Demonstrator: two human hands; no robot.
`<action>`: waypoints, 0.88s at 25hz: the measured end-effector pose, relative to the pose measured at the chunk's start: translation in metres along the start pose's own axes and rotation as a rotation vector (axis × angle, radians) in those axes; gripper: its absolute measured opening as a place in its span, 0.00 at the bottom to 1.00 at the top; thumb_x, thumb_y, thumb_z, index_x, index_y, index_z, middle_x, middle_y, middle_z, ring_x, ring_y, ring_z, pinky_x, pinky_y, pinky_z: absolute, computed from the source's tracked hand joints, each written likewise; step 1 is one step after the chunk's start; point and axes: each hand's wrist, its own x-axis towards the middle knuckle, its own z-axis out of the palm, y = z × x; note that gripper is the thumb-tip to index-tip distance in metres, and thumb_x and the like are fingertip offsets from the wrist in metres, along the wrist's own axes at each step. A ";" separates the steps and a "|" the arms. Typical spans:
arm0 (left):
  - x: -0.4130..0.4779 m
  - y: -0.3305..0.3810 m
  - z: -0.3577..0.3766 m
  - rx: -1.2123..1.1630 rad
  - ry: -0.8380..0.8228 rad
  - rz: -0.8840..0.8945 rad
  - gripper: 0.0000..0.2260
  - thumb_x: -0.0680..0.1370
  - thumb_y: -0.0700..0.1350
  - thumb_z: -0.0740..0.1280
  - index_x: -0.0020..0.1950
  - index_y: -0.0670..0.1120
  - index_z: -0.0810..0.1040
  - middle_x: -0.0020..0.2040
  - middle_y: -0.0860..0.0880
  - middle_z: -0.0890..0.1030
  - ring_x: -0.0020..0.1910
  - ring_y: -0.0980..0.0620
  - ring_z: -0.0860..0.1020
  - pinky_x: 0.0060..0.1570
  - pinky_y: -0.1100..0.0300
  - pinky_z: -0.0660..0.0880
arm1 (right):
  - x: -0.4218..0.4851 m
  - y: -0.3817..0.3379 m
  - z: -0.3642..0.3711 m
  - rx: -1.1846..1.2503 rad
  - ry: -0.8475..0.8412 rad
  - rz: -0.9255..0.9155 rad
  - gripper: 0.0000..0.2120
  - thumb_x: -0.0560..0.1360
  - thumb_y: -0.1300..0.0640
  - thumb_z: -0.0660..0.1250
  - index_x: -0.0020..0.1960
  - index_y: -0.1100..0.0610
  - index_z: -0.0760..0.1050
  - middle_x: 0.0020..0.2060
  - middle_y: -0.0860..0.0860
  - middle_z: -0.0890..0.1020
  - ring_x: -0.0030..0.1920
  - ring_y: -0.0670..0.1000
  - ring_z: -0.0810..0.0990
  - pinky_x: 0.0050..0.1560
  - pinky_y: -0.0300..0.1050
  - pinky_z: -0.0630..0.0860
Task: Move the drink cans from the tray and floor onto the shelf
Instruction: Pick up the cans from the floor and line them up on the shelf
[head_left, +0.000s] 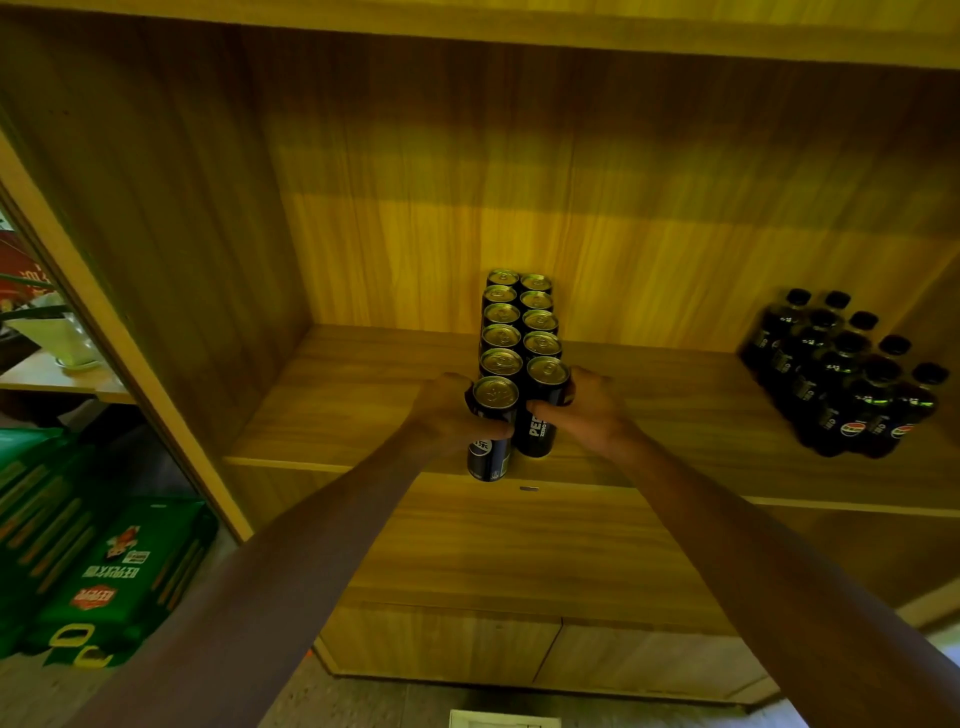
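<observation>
Meanwhile, green cartons (104, 571) sit lower left; at centre frame the left hand (447, 410) grips one dark can (491, 431) at the shelf (332, 410) edge, the right hand (587, 405) clasps its neighbour (540, 410), fronting two rows of cans (519, 322); bottles (852, 379) stand right.

Bare shelf (332, 395) lies open left of the can rows (519, 322); bottles (841, 374) crowd the right end.
</observation>
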 end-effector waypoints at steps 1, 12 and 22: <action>0.000 0.000 0.001 -0.001 0.001 0.001 0.14 0.63 0.38 0.82 0.34 0.54 0.81 0.34 0.60 0.81 0.32 0.68 0.80 0.32 0.76 0.74 | 0.000 0.000 0.000 -0.003 -0.005 -0.004 0.26 0.68 0.54 0.79 0.63 0.58 0.76 0.58 0.54 0.83 0.56 0.53 0.82 0.58 0.55 0.79; -0.003 0.008 0.006 -0.002 -0.001 0.027 0.18 0.65 0.35 0.81 0.34 0.56 0.78 0.33 0.63 0.78 0.28 0.74 0.76 0.27 0.78 0.69 | -0.001 0.000 -0.008 -0.009 -0.070 -0.007 0.27 0.69 0.55 0.79 0.65 0.56 0.75 0.60 0.53 0.82 0.59 0.53 0.81 0.61 0.56 0.78; 0.000 -0.008 0.011 -0.001 0.035 0.099 0.15 0.64 0.38 0.82 0.42 0.54 0.83 0.39 0.59 0.83 0.35 0.76 0.78 0.35 0.77 0.73 | 0.006 0.012 -0.005 0.006 -0.085 -0.026 0.41 0.56 0.35 0.74 0.64 0.55 0.76 0.59 0.52 0.83 0.58 0.54 0.82 0.59 0.60 0.79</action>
